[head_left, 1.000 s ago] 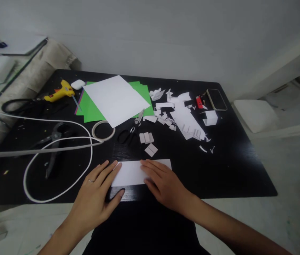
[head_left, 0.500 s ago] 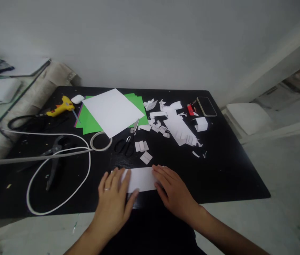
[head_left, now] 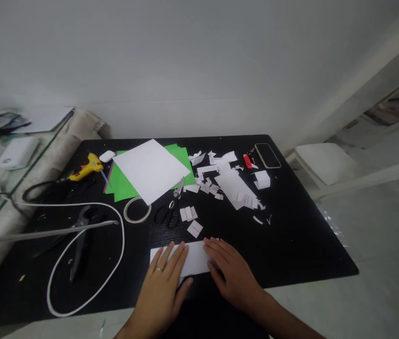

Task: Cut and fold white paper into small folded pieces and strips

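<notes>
A strip of white paper (head_left: 195,260) lies crosswise near the front edge of the black table. My left hand (head_left: 162,285) rests flat on its left part, fingers stretched out, a ring on one finger. On the strip's right end lies my right hand (head_left: 233,270), fingers extended and close together. Part of the paper is hidden under both hands. Just beyond it are two small folded paper pieces, one (head_left: 195,229) nearer and one (head_left: 188,213) farther. Black-handled scissors (head_left: 171,207) lie beside them, blades pointing away.
Behind lie green sheets (head_left: 123,181) under a white sheet (head_left: 153,169). At left are a yellow glue gun (head_left: 88,167), a tape roll (head_left: 137,210), pliers-like cutters (head_left: 79,240) and a white cable (head_left: 122,245). Paper scraps (head_left: 236,186), a red object (head_left: 247,160) and a phone (head_left: 267,156) sit right.
The whole view has tilted up, so the table sits lower in it. My left hand has shifted rightward along the paper strip, uncovering its left end. The right hand stays on the strip.
</notes>
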`<action>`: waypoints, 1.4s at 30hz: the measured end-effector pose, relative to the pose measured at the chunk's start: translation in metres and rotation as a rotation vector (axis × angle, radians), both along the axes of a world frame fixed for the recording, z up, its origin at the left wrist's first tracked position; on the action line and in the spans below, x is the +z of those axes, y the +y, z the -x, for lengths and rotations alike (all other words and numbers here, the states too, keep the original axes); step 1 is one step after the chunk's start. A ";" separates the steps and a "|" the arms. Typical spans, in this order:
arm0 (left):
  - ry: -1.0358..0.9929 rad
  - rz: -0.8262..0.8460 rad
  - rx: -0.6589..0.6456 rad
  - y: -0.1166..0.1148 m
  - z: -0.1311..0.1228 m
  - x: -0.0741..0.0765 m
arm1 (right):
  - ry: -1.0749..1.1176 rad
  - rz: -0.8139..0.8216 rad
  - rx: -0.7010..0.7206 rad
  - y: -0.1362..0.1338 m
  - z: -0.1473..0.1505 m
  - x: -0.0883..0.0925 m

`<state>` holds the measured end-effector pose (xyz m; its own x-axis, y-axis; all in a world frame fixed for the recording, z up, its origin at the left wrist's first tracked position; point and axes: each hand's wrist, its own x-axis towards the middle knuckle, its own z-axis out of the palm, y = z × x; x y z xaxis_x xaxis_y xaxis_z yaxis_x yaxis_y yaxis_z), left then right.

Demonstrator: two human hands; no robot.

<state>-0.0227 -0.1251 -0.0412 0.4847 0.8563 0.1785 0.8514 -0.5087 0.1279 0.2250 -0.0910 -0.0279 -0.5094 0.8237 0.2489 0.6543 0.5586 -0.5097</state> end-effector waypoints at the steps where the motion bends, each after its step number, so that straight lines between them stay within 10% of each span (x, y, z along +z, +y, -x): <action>1: -0.007 -0.017 0.011 -0.001 0.009 0.000 | 0.004 0.009 -0.010 0.000 0.001 0.001; 11: 0.037 -0.091 0.053 -0.007 0.056 -0.006 | 0.018 -0.005 -0.094 0.012 0.013 0.004; 23: -0.013 -0.141 0.014 -0.002 0.058 -0.011 | -0.170 0.304 -0.149 0.032 0.111 -0.002; 42: -0.085 -0.087 0.131 -0.006 0.053 -0.017 | -0.286 0.593 -0.316 0.053 0.017 0.024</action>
<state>-0.0756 -0.1313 -0.0587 0.3503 0.8905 0.2903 0.8989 -0.4068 0.1631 0.2083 -0.0378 -0.0036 -0.2029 0.8974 -0.3918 0.8918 0.0041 -0.4525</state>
